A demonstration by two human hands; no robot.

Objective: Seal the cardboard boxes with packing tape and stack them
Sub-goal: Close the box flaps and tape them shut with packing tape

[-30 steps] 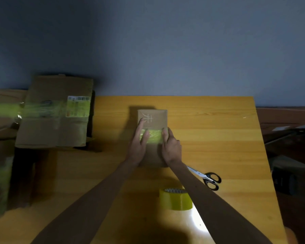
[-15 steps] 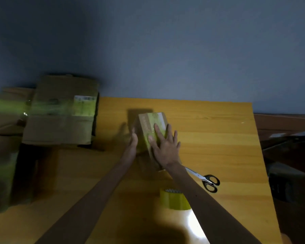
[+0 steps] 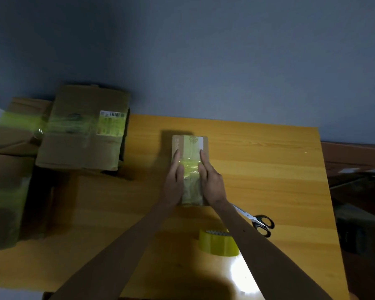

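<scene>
A small cardboard box (image 3: pixel 191 146) lies flat in the middle of the wooden table (image 3: pixel 268 169), with a yellow tape strip across it and older tape running lengthwise. My left hand (image 3: pixel 174 182) presses flat on the box's left side, fingers together. My right hand (image 3: pixel 210 180) presses flat on its right side. A yellow packing tape roll (image 3: pixel 218 243) stands near the front edge, partly behind my right forearm. At the left, a larger taped box (image 3: pixel 82 131) with a label rests on top of other cardboard boxes (image 3: pixel 7 191).
Scissors (image 3: pixel 258 221) with black handles lie right of my right forearm. More cardboard (image 3: pixel 17 118) sits at the far left. A blue-grey wall stands behind the table. Dark clutter lies on the floor beyond the table's right edge.
The small box was tipped up on its edge half a second ago and now lies flat on another face. Both hands went from gripping its sides to pressing on top.
</scene>
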